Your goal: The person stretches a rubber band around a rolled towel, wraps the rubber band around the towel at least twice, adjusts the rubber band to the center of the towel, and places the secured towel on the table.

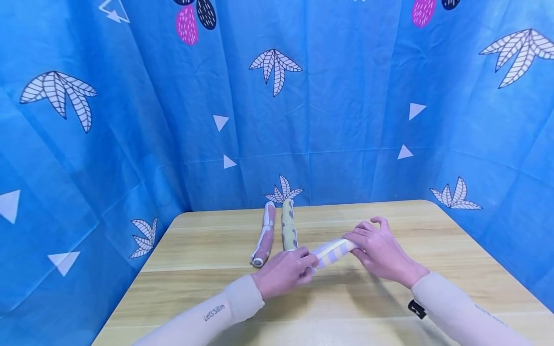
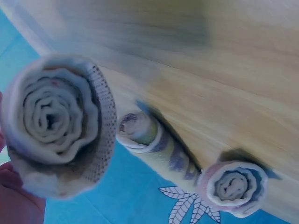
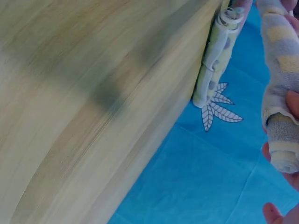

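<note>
A rolled towel [image 1: 332,252] with lilac and pale yellow stripes is held above the table between both hands. My left hand [image 1: 285,271] grips its left end, and my right hand [image 1: 383,250] pinches the right end between thumb and fingers. Seen in the left wrist view, the roll's end [image 2: 51,119] shows spiralled layers. In the right wrist view the striped roll [image 3: 282,70] runs along the right edge, a narrower core poking out at its lower end. Beyond the left hand lie a pink rolled towel [image 1: 265,235] and a yellow-green rolled towel [image 1: 289,226] with dark spots.
The wooden table [image 1: 195,283] has rounded far corners. A blue patterned curtain [image 1: 346,96] hangs behind it and along both sides. A small black object [image 1: 417,309] shows at the right sleeve.
</note>
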A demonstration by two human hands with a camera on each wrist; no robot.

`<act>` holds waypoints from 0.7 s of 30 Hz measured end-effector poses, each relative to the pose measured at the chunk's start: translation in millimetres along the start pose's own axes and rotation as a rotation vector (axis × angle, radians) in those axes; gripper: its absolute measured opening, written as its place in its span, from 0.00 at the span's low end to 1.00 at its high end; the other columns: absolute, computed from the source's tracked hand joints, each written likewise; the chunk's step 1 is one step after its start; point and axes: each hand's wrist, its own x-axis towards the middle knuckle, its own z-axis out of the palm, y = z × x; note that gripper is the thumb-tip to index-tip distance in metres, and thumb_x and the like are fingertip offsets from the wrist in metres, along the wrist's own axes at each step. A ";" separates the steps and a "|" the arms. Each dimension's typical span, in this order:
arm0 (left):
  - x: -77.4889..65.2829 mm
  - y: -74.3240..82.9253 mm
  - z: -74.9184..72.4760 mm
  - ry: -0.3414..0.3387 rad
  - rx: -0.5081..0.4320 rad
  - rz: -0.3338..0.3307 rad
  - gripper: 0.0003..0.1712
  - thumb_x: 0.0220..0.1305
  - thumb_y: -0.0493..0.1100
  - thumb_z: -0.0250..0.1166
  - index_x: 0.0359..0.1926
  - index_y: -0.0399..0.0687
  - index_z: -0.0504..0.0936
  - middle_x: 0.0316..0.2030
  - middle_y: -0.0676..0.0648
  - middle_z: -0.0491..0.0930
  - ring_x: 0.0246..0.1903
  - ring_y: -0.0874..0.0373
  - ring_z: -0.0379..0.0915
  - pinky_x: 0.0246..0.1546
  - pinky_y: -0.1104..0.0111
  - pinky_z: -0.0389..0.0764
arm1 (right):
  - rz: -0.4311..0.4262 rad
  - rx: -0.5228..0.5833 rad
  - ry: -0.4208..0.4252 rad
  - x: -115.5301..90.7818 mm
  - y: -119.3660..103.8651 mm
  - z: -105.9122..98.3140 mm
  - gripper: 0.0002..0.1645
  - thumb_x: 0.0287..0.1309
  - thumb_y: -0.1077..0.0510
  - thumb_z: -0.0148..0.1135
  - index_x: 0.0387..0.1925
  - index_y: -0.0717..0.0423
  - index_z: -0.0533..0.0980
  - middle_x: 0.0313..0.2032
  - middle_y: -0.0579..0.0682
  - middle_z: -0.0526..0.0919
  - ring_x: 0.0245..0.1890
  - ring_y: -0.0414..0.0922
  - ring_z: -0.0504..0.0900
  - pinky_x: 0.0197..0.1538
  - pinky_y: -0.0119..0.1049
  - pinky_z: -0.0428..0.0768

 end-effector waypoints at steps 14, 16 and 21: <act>6.3 2.6 4.9 -0.035 -0.014 -0.164 0.22 0.57 0.56 0.73 0.45 0.56 0.74 0.32 0.58 0.79 0.24 0.69 0.69 0.22 0.77 0.68 | 0.215 0.168 -0.137 -9.7 3.5 1.4 0.20 0.52 0.56 0.75 0.49 0.47 0.85 0.40 0.39 0.87 0.39 0.36 0.78 0.57 0.54 0.63; 7.2 2.6 5.3 -0.020 0.043 -0.166 0.20 0.56 0.53 0.73 0.44 0.57 0.74 0.30 0.59 0.79 0.26 0.67 0.69 0.26 0.75 0.71 | 0.221 0.178 -0.137 -9.6 3.0 1.8 0.20 0.52 0.55 0.75 0.49 0.45 0.85 0.40 0.38 0.87 0.39 0.36 0.78 0.57 0.53 0.62; 7.7 1.5 7.0 -0.005 0.093 -0.162 0.17 0.55 0.50 0.72 0.42 0.58 0.74 0.28 0.59 0.79 0.30 0.63 0.68 0.34 0.69 0.74 | 0.208 0.165 -0.145 -8.3 3.1 1.8 0.20 0.51 0.53 0.76 0.48 0.44 0.85 0.39 0.36 0.86 0.41 0.37 0.79 0.56 0.52 0.63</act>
